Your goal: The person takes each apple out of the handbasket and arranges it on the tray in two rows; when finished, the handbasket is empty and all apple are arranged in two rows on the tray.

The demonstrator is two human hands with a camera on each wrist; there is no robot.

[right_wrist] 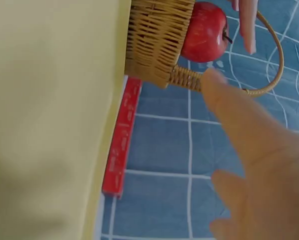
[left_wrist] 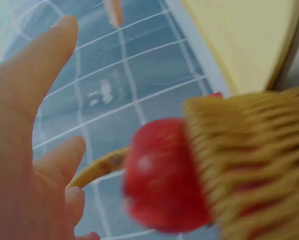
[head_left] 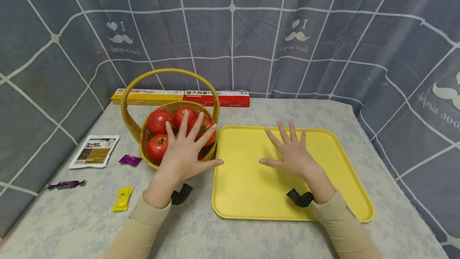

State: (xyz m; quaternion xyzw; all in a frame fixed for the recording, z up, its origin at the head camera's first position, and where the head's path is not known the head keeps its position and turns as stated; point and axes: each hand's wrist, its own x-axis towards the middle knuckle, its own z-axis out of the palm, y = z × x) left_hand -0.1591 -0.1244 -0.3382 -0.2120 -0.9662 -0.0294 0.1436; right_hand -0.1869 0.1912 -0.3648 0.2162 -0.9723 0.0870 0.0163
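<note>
My left hand [head_left: 183,153] is spread over the front of a wicker basket [head_left: 143,147], with nothing in its grasp. Several red apples [head_left: 160,122] fill the basket, some partly hidden behind the fingers. In the left wrist view one apple [left_wrist: 164,175] bulges above the woven rim, beside that hand. Over the yellow tray [head_left: 248,195], my right hand [head_left: 292,153] is held with fingers spread, holding nothing. The right wrist view shows its thumb [right_wrist: 239,115] overlapping the basket's handle.
Behind the basket lie a yellow pasta box [head_left: 143,98] and a red pasta box [head_left: 223,99]. On the left are a white-edged packet [head_left: 95,152], a purple candy [head_left: 130,160], a dark twisted-wrap candy [head_left: 66,184] and a yellow sachet [head_left: 123,199]. A grey checked curtain [head_left: 251,31] surrounds the table.
</note>
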